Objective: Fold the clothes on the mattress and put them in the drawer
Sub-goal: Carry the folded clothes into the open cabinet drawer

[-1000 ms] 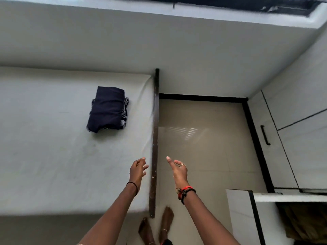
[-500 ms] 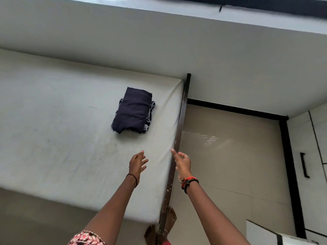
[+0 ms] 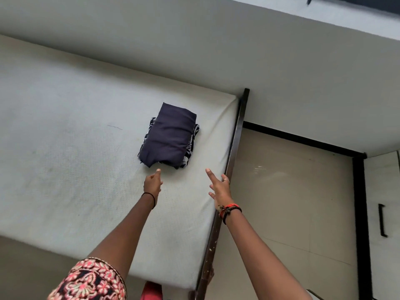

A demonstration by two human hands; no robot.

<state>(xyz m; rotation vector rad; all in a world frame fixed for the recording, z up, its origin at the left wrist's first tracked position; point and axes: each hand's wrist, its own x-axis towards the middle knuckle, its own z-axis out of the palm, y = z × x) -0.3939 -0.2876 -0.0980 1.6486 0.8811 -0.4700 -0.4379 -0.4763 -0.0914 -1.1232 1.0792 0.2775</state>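
A small stack of folded clothes [image 3: 168, 135] lies on the white mattress [image 3: 65, 161] near its right edge: a dark navy piece on top, a black-and-white patterned piece under it. My left hand [image 3: 152, 183] reaches toward the stack's near edge, fingertips just short of it, fingers apart and empty. My right hand [image 3: 219, 188] is stretched out to the right of the stack, over the mattress edge, fingers spread and empty. No drawer shows in this view.
A dark wooden bed rail [image 3: 233, 152] runs along the mattress's right side. Beige tiled floor [image 3: 292, 202] lies to the right. A white cabinet door with a black handle [image 3: 382, 221] stands at the far right. Grey wall behind the bed.
The view has swung left and closer to the bed. Both hands have reached forward toward the folded stack; the left fingertips are now almost at its near edge.
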